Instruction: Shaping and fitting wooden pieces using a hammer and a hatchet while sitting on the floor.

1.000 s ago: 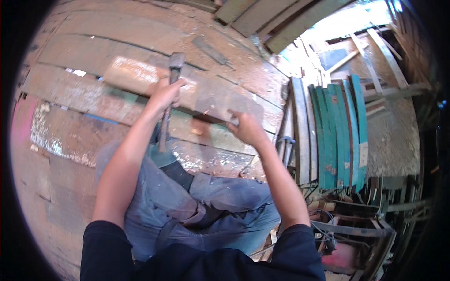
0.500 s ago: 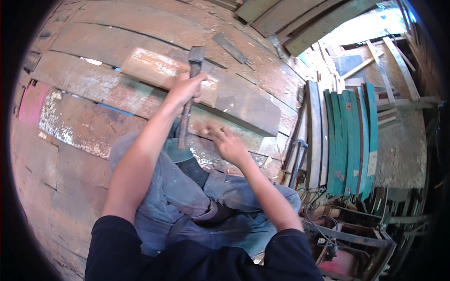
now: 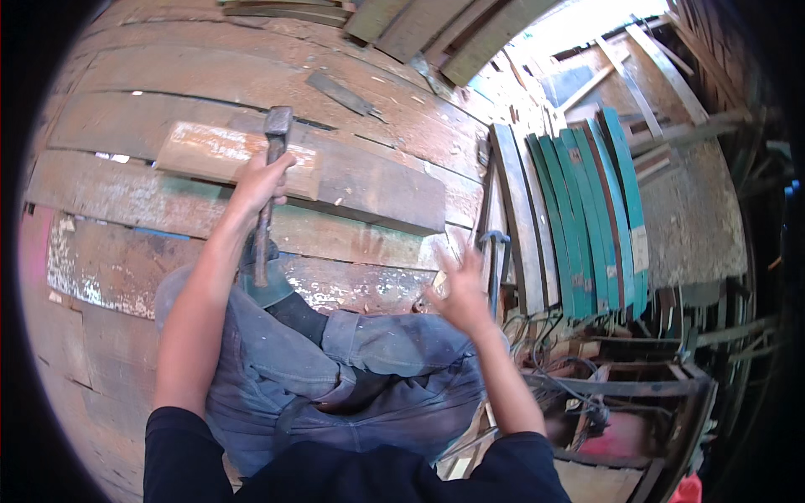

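My left hand (image 3: 257,186) is closed around the wooden handle of a hammer (image 3: 278,122), its dark metal head up and its handle end pointing down toward my legs. Beneath that hand lies a wooden block (image 3: 194,152) with flaking white paint, against a longer, darker wooden beam (image 3: 390,191). To the right, my right hand (image 3: 464,295) is held out with its fingers spread, slightly smeared by motion, and nothing shows in it. Just past its fingers is a long tool with a blue head (image 3: 495,238), leaning by the stacked planks.
Weathered floorboards (image 3: 109,180) carry dust and wood chips. Green-painted planks (image 3: 579,222) are stacked on the right. Below them stands a frame with tangled cables (image 3: 591,402). More boards (image 3: 419,33) lie at the top, and a thin wood scrap (image 3: 340,94) lies beyond the beam.
My right hand has moved right, away from beside the beam to near the blue-headed tool, its fingers spreading. The view has shifted right. My left hand keeps its hold on the hammer.
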Tool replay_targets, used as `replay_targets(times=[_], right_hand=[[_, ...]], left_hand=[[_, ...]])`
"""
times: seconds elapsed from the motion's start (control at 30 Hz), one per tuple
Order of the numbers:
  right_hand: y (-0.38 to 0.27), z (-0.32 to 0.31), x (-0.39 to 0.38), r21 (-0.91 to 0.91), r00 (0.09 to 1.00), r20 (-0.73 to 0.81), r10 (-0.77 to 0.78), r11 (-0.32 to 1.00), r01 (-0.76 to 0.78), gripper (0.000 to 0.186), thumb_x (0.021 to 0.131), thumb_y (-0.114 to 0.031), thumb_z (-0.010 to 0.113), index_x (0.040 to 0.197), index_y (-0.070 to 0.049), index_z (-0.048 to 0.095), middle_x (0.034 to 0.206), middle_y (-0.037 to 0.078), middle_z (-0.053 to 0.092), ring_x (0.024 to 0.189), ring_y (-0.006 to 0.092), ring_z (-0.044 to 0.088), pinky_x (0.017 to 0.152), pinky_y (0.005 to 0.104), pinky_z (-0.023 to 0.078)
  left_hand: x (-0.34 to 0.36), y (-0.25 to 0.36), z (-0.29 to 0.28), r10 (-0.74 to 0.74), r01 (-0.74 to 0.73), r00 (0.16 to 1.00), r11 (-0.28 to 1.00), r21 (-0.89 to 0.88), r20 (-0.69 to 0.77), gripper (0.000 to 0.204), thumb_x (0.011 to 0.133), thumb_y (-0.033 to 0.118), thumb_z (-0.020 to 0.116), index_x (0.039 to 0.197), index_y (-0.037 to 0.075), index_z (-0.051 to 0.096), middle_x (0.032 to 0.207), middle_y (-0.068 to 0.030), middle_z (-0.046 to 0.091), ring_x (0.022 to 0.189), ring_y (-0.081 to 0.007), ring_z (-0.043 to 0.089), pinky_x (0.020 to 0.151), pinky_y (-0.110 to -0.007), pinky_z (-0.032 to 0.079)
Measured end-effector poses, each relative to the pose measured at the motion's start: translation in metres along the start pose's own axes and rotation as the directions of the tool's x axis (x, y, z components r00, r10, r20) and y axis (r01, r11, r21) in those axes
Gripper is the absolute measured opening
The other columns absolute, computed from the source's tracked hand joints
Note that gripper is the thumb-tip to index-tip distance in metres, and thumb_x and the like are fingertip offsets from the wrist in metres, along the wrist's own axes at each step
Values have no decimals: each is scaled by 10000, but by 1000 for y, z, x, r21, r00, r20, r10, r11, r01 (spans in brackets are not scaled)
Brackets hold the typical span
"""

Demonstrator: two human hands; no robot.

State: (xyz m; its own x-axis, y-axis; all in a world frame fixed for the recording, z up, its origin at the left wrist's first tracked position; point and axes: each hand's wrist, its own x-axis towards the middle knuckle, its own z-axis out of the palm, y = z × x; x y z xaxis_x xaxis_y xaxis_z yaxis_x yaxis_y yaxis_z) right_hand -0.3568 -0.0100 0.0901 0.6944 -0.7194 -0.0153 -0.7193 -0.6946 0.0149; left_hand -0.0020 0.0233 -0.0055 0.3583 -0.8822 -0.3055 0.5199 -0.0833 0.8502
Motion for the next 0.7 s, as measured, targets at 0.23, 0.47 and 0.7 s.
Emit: replay_targets(times=[0.23, 0.47, 0.7], right_hand=[[-50, 71, 6, 645, 967, 124, -223, 759, 92, 593, 878, -248, 617, 1398, -58, 407, 1368, 275, 433, 1226, 403, 462, 1067, 430, 376], [-91, 115, 7, 949, 953, 55, -298, 314, 43, 578, 944, -361, 570, 1373, -10, 407, 1199, 224, 564, 1053, 323, 581, 931, 400, 454], [-104, 136, -1, 929, 959, -104, -265, 319, 188, 658, 945, -472, 513, 1325, 57, 420, 1210, 262, 537, 1082, 383, 548, 952, 422, 431]], left_hand=[[-5, -29, -8, 72, -84, 996, 892, 445, 43, 239, 916, 253, 602, 780, 89, 496, 537, 50, 407, 421, -69, 393, 404, -275, 335], [-51, -24, 68, 240, -256, 964, 742, 620, 111, 236, 934, 257, 589, 833, 49, 544, 557, 22, 456, 429, -77, 442, 407, -268, 359], [-69, -61, 87, 497, -509, 848, 662, 550, 187, 174, 939, 174, 585, 975, 7, 552, 701, -10, 541, 631, -80, 527, 574, -239, 434]])
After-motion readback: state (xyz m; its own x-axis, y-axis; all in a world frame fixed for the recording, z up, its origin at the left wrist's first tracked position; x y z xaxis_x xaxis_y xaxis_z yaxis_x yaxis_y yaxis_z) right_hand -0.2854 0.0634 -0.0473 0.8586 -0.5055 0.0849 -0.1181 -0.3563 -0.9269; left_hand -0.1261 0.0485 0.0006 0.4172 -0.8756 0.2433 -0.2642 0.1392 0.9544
